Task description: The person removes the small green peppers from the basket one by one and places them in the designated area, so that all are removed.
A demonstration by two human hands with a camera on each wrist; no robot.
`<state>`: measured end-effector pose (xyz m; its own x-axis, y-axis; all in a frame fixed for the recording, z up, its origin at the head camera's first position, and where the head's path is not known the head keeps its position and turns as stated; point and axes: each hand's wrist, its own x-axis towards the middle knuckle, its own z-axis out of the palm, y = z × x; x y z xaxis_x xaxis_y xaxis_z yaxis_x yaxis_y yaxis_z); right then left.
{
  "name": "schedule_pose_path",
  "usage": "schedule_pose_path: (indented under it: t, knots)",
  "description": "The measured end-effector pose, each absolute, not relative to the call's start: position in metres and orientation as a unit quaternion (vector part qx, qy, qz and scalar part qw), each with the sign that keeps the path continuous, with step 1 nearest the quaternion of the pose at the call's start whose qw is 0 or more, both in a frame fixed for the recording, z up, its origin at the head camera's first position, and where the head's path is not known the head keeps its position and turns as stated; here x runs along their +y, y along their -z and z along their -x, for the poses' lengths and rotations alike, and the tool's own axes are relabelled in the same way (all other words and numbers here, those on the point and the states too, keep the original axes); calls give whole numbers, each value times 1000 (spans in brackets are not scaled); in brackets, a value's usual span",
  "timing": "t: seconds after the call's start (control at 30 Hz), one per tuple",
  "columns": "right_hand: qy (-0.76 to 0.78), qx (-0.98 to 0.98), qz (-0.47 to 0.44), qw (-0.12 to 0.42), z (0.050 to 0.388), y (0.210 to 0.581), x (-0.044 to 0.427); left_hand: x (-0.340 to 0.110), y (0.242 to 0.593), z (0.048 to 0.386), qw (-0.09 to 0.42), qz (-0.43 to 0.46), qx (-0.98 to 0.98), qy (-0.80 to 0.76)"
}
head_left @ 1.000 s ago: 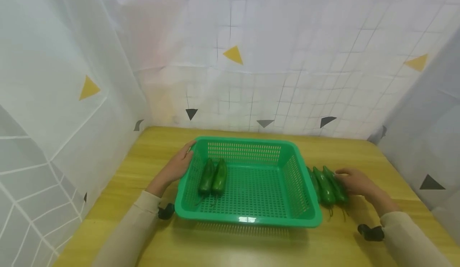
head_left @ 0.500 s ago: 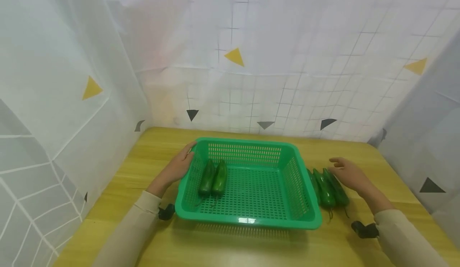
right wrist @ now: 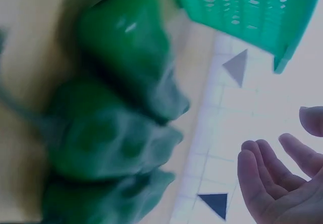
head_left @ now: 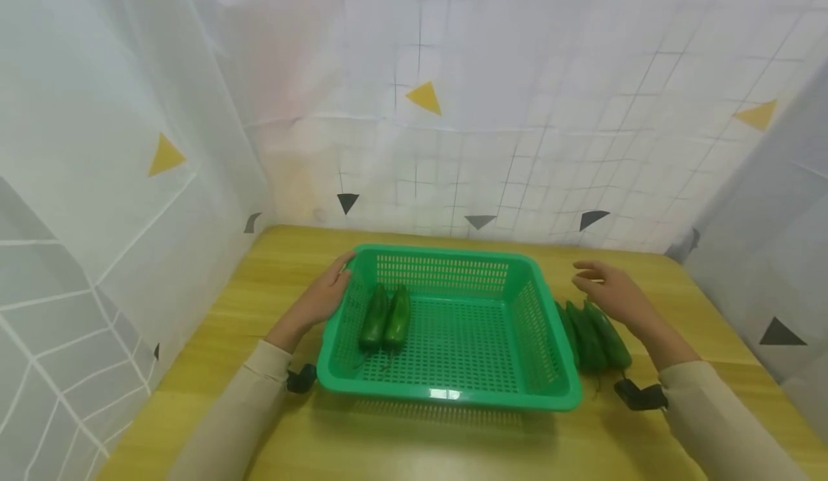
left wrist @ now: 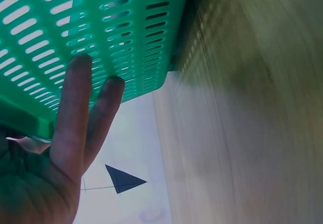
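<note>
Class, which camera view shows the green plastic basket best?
Head view: the green plastic basket fits in frame, interior visible. Left wrist view shows part of its slotted outside; right wrist view, a cropped portion.

A yellow, wood-grained counter (head_left: 440, 449) is spreading across the lower head view, a pale sheen showing near its front. Behind it a whitish back sheet (head_left: 491, 57) is hanging, slightly creased, with thin grid lines (head_left: 521, 179) crossing it. Two yellow triangles (head_left: 425, 98) are standing out there, one near the middle, one toward the right corner; lower down, a black triangle (head_left: 347, 203), a grey triangle (head_left: 481, 221) and a dark patch (head_left: 594, 219) are forming a loose row. A left sheet (head_left: 97, 121) is carrying another yellow triangle (head_left: 166, 156) above white lines (head_left: 52, 356) on grey. A right sheet (head_left: 796, 251) is showing a dark triangle (head_left: 781, 331).
</note>
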<state>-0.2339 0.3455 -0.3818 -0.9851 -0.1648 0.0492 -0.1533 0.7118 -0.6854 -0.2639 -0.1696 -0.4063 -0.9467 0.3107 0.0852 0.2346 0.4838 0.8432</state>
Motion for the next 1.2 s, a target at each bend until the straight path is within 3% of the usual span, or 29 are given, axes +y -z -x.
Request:
schedule_pose_path:
  t: [1.2]
  knots:
    - [429,897,110,8,242,336,298,-171,407,264,50,-162,860,-480]
